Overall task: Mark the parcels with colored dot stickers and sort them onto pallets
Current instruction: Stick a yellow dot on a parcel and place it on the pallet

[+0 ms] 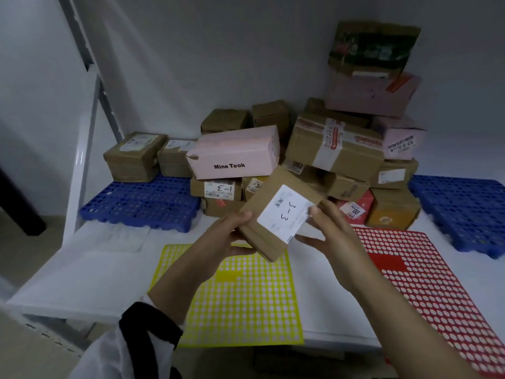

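Brown cardboard parcel (276,214) is gripped between left hand (232,236) and right hand (328,228), label up, above the yellow sticker sheet (240,296), nearer than the red sheet (426,283).

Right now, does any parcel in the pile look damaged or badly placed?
Yes. The pink Mine Took box has a torn front corner and lies tilted. The topmost printed box is crumpled and leans.

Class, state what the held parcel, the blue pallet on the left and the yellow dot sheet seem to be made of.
Held parcel: brown matte cardboard, apparently, with a white paper label. Blue pallet: moulded plastic, probably, given its glossy grid of holes. Yellow dot sheet: thin and flat, likely sticker paper.
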